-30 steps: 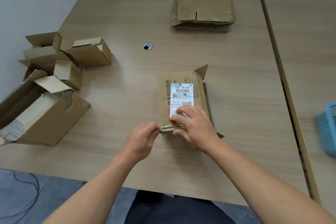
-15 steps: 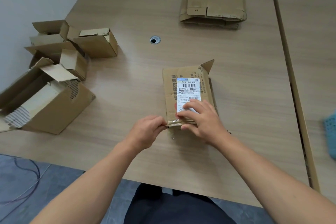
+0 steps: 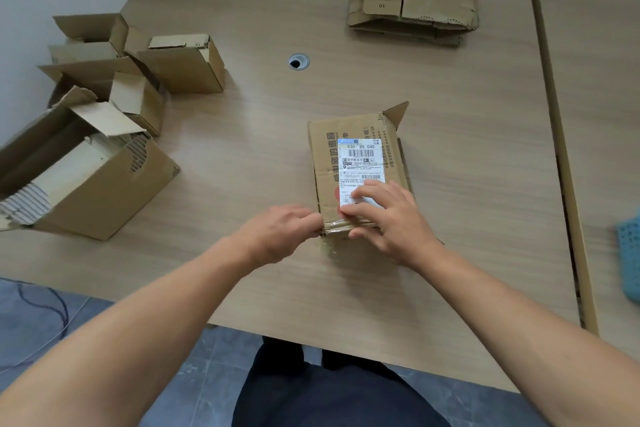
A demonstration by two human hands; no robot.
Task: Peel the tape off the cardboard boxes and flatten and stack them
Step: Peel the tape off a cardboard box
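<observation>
A small cardboard box [image 3: 353, 152] with a white shipping label lies flat on the wooden table [image 3: 467, 184] in front of me. Clear tape [image 3: 341, 226] runs along its near edge. My left hand [image 3: 280, 232] pinches the left end of that tape at the box's near left corner. My right hand [image 3: 384, 215] presses down on the near end of the box, fingers spread over the label's lower part. A stack of flattened boxes [image 3: 415, 0] lies at the far side of the table.
Several opened, unflattened cardboard boxes [image 3: 104, 135] crowd the table's left side by the wall. A round cable hole [image 3: 298, 61] sits mid-table. A second table adjoins on the right, with a blue basket [image 3: 628, 253] at the frame's right edge.
The hands stay at the box's near edge, the left one pinching the tape. The camera view has shifted, so everything sits slightly differently in frame.
</observation>
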